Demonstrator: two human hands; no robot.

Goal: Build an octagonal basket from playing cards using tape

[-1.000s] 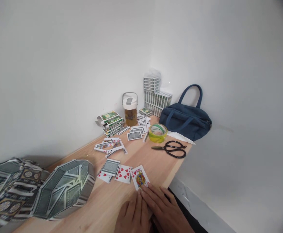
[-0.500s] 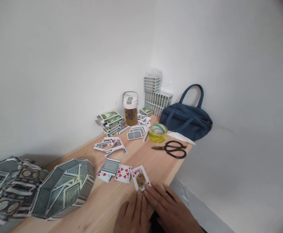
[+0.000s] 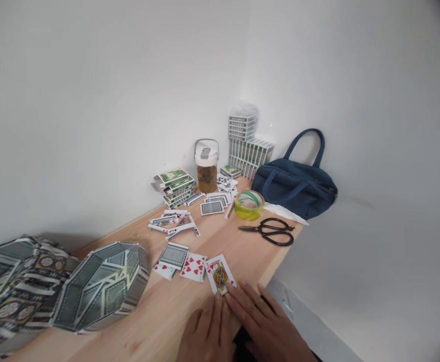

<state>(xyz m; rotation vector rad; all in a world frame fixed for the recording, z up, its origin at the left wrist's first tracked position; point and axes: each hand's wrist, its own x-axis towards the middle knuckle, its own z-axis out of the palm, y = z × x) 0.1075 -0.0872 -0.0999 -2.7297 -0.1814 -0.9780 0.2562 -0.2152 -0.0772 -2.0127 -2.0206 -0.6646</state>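
A jack of hearts playing card (image 3: 220, 274) lies face up near the table's front edge. My left hand (image 3: 206, 329) lies flat, fingers stretched out, its fingertips at the card's near edge. Beside it, my right hand (image 3: 263, 322) is also flat, with fingertips over the card's near right corner. Neither hand grips anything. Just left of the jack is a ten of hearts card (image 3: 193, 266), and a face-down card (image 3: 173, 255) partly covers another red card. Folded card strips (image 3: 178, 226) lie in a loose heap farther back.
Black-handled scissors (image 3: 270, 231) and a yellow tape roll (image 3: 249, 205) lie at the right. Behind are a drink jar (image 3: 206, 173), opened card boxes (image 3: 174, 187), stacked card boxes (image 3: 248, 151) and a blue bag (image 3: 295, 186). A large folded-card construction (image 3: 102, 286) fills the left.
The camera view has turned slightly, so the table's things sit a little farther right. Both hands stay flat at the jack's near edge.
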